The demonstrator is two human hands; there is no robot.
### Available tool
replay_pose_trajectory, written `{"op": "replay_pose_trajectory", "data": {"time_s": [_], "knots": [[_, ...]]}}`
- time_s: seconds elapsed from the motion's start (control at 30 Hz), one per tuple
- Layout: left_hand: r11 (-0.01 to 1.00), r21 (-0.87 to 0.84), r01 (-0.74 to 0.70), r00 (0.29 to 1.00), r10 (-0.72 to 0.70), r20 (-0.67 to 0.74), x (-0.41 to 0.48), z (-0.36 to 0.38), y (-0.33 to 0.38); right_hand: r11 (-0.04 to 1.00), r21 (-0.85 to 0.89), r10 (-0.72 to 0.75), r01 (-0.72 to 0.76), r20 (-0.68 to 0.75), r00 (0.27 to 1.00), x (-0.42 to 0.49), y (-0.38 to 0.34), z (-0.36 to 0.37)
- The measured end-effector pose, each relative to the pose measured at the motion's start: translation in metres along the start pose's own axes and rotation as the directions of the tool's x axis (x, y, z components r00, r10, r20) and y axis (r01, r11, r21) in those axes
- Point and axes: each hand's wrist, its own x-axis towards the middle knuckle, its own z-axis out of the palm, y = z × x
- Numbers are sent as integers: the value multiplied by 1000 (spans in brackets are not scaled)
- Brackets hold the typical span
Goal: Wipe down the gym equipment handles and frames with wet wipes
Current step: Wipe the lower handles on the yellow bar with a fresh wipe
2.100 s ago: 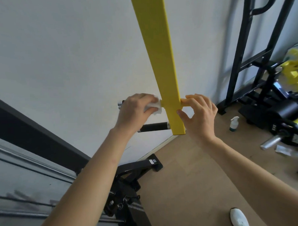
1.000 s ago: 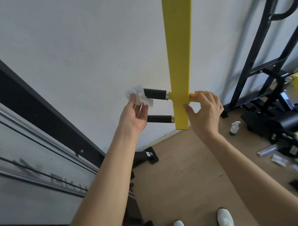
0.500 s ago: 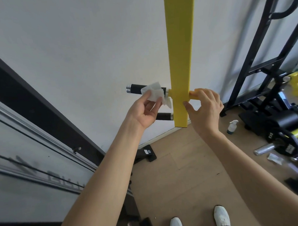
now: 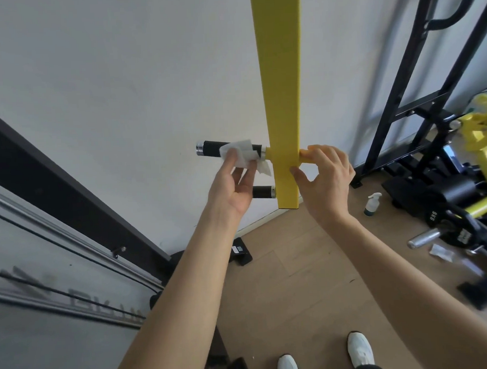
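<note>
My left hand [image 4: 231, 187] pinches the wet wipe [image 4: 242, 153] on the upper handle [image 4: 211, 147]; my right hand [image 4: 326, 180] grips the yellow post [image 4: 279, 71] at its stub [image 4: 305, 158]. The wipe has moved inward from the handle tip.

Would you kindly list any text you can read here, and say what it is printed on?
"5KG": on the black weight plate.
Large lettering on the grey panel: too blurred to read.
Sticker on the black foot: too small to read.
</note>
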Motion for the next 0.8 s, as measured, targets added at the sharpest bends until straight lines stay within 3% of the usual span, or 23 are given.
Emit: {"op": "replay_pose_trajectory", "data": {"time_s": [0.2, 0.4, 0.53, 0.6, 0.67, 0.73, 0.8], "knots": [[989, 131, 67, 996, -75, 53, 1, 5, -13, 1000, -7, 9, -9, -4, 1000, 2, 2, -1], [991, 63, -120, 992, 123, -39, 15, -14, 36, 1000, 2, -16, 16, 16, 1000, 5, 1, 2], [933, 135, -335, 935, 347, -76, 22, -33, 80, 1000, 2, -12, 12, 9, 1000, 7, 3, 4], [796, 380, -471, 863, 505, 12, 23, -32, 98, 1000, -3, -11, 11, 8, 1000, 7, 5, 4], [471, 681, -561, 776, 586, 233, 22, -23, 110, 1000, -1, -14, 14, 11, 1000, 7, 6, 5], [119, 773, -623, 721, 470, 509, 22, -7, 115, 1000, 7, -17, 17, 16, 1000, 7, 6, 5], [-106, 747, -656, 712, 239, 660, 24, 12, 114, 1000, 13, -21, 21, 18, 1000, 7, 6, 6]]}}
